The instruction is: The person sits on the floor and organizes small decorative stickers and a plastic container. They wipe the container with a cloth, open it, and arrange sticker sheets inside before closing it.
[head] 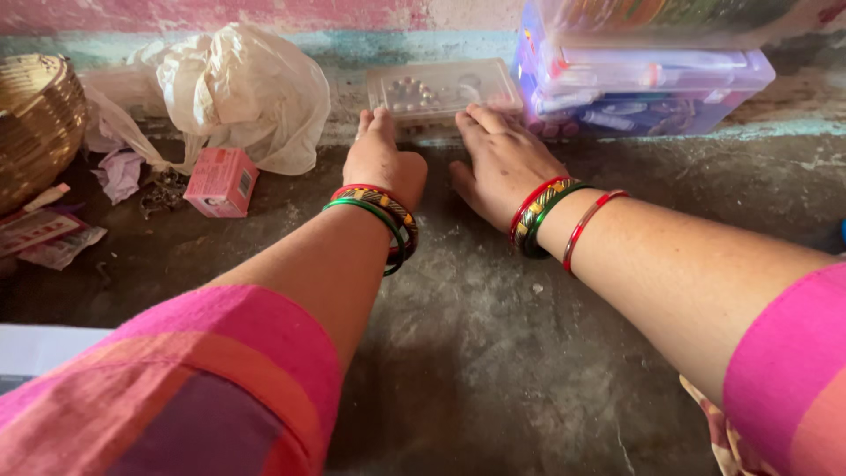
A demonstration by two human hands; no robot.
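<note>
My left hand and my right hand both stretch forward over a grey concrete floor. Their fingertips touch the near edge of a small clear plastic box with small round items in compartments, which lies flat against the base of the wall. The fingers of both hands are extended, and neither hand is closed round the box. Red, green and gold bangles ring both wrists. My sleeves are pink.
Stacked clear plastic storage boxes stand at the right of the small box. A crumpled white plastic bag, a pink carton, a woven basket and some papers lie at the left.
</note>
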